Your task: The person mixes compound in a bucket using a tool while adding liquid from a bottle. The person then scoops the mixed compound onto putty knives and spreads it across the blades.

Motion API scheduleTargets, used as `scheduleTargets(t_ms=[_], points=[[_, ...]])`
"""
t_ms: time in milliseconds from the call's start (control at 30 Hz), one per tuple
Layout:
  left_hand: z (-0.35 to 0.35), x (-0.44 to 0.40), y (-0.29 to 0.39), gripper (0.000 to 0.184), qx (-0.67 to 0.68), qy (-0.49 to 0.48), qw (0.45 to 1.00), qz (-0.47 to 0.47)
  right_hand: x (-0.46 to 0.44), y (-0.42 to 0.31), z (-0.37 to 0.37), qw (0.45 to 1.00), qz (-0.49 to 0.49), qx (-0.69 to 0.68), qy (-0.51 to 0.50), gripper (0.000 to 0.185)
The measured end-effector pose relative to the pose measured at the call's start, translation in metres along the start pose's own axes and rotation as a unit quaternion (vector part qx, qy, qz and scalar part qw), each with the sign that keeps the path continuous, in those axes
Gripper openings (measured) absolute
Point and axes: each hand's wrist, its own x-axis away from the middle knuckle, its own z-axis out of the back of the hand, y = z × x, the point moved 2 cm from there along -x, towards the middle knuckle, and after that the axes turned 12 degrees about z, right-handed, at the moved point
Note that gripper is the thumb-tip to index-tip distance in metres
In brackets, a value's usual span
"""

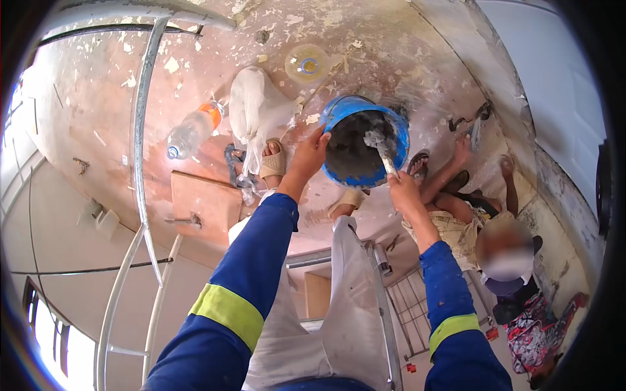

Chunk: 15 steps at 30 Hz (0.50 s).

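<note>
A blue bucket (332, 116) holding wet grey mix (349, 146) stands in front of me on the floor. My left hand (311, 155) has its fingers closed over the bucket's left rim. In my right hand (407, 192) is a pale-handled tool (387, 158), its handle gripped near the right rim. The tool's head is inside the bucket, thickly coated with the mix, so its shape is hidden.
At left lie a clear plastic bottle (193, 129), a white plastic bag (251, 104) and a wooden board (215, 202). A round clear container (308, 64) sits beyond the bucket. Metal scaffold poles (139, 130) rise at left. Another person (456, 228) is close by at right.
</note>
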Motion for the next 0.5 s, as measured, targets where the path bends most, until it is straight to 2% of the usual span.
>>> scheduleTargets(t_ms=[133, 200, 233, 333, 433, 500], points=[[0.004, 0.002, 0.008, 0.042, -0.028, 0.009, 0.999, -0.022, -0.062, -0.002, -0.035, 0.998, -0.044, 0.032, 0.011, 0.039], [0.002, 0.000, 0.000, 0.041, -0.066, 0.026, 0.996, -0.045, -0.066, -0.022, -0.073, 0.962, 0.163, 0.219, -0.006, 0.029], [-0.002, 0.010, -0.008, 0.042, -0.060, 0.012, 0.998, -0.025, -0.056, -0.043, -0.084, 0.989, 0.035, 0.136, 0.038, 0.036], [0.003, 0.001, 0.003, 0.043, -0.054, 0.001, 0.999, 0.000, -0.044, -0.041, -0.106, 0.984, 0.042, 0.175, -0.004, 0.042], [0.003, 0.002, 0.007, 0.043, -0.054, 0.011, 0.998, -0.035, -0.024, -0.039, -0.076, 0.978, 0.072, 0.178, -0.077, 0.040], [0.001, -0.003, 0.005, 0.042, -0.040, -0.010, 0.999, -0.007, -0.004, -0.038, -0.052, 0.964, 0.108, 0.200, -0.139, 0.038]])
